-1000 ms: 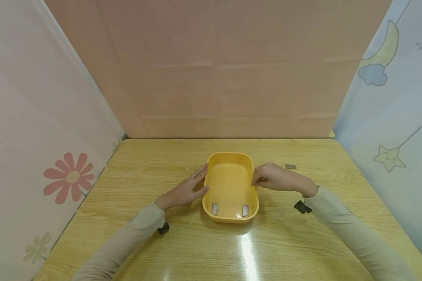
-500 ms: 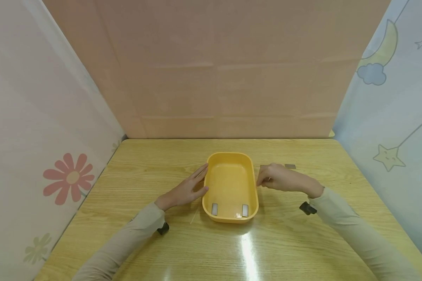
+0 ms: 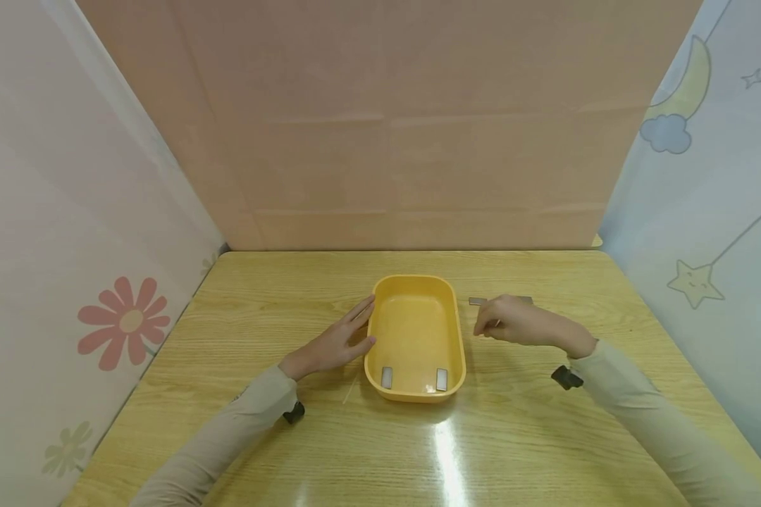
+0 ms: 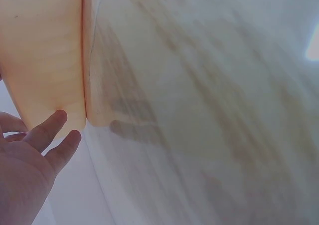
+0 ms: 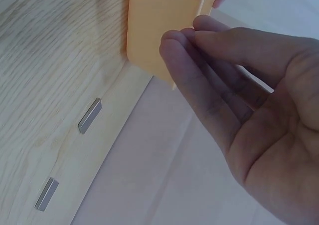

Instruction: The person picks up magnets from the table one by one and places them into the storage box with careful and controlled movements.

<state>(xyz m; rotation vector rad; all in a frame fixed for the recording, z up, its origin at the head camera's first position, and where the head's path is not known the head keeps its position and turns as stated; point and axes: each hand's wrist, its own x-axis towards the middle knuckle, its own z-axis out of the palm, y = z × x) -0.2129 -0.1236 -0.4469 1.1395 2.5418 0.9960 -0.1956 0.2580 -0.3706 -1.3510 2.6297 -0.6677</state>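
A yellow rectangular tray (image 3: pixel 418 338) with rounded corners stands on the wooden table. My left hand (image 3: pixel 336 343) rests along its left side, fingers spread and fairly straight; in the left wrist view the fingertips of this hand (image 4: pixel 30 160) lie against the tray's wall (image 4: pixel 50 50). Just off the tray's right side is my right hand (image 3: pixel 504 320), fingers bent in toward the thumb. Close up in the right wrist view, the fingertips of that hand (image 5: pixel 249 95) bunch together, with nothing visible between them. Inside the tray's near end lie two small grey flat rectangular pieces, left piece (image 3: pixel 387 378) and right piece (image 3: pixel 442 379).
Two more grey pieces lie on the table beyond my right hand, one piece (image 5: pixel 90 115) nearer the tray and another piece (image 5: pixel 47 194) farther out. An orange-pink backdrop (image 3: pixel 380 141) closes off the table's far edge, and printed curtains (image 3: pixel 704 211) stand on both sides.
My right hand has moved right, off the tray's right rim, uncovering one grey piece on the table and partly covering the other. Left hand and tray stay in place.
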